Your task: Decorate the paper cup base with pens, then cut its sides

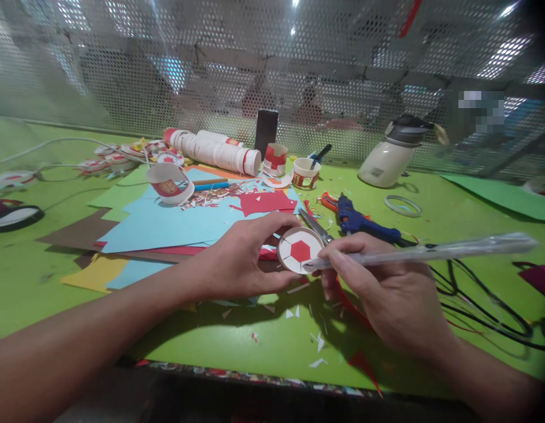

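Observation:
Between the thumb and fingers of my left hand is a paper cup base, its round white face turned toward me. A red hexagon sits at the middle of that face, with dark lines running out from it. My right hand grips a clear pen, whose tip meets the lower part of the white face. Just behind the hands lie scissors, partly hidden by my right fingers. A blue glue gun rests beyond my right hand.
Colored paper sheets spread to the left, under a cut cup. Stacked paper cups, a phone and a flask stand farther back. Black cable curls at right; paper scraps litter the front.

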### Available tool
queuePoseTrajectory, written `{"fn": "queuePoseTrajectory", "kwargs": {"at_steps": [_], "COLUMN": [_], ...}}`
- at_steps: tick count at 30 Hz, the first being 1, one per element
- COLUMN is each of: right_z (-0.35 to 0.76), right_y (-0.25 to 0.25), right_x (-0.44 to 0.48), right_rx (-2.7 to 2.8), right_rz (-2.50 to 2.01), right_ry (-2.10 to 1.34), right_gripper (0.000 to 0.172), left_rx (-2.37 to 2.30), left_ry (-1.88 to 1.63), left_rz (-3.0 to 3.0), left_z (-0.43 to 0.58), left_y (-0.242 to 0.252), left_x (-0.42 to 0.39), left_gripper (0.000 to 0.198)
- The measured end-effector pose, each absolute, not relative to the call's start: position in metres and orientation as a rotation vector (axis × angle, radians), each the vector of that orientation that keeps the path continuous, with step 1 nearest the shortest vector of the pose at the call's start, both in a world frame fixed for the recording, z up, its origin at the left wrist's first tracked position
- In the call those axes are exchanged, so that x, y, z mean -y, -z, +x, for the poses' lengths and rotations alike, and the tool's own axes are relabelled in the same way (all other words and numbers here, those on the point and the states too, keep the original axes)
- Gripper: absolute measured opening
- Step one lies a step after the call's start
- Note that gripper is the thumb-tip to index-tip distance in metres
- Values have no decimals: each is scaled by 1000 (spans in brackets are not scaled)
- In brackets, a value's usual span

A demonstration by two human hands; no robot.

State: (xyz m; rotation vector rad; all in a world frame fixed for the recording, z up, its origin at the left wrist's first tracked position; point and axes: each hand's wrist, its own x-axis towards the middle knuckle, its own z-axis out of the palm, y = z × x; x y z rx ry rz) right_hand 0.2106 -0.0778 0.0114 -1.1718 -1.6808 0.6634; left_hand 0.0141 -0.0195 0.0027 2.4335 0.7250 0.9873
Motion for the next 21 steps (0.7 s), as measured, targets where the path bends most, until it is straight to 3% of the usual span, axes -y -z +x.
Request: {"fn": "queuePoseTrajectory", "kwargs": {"at_steps": [21], "right_z": [213], "right_y": [-12], "right_x": [76], "right_rx": [1781], "right_rz": [-1200], "right_ry": [-606], "right_gripper": [13], "left_rx": [-705], "left_ry": [-965], "left_rz": [2437], "left_z": [14], "left_y": [-5], "left_x": [20], "left_gripper": [36]}}
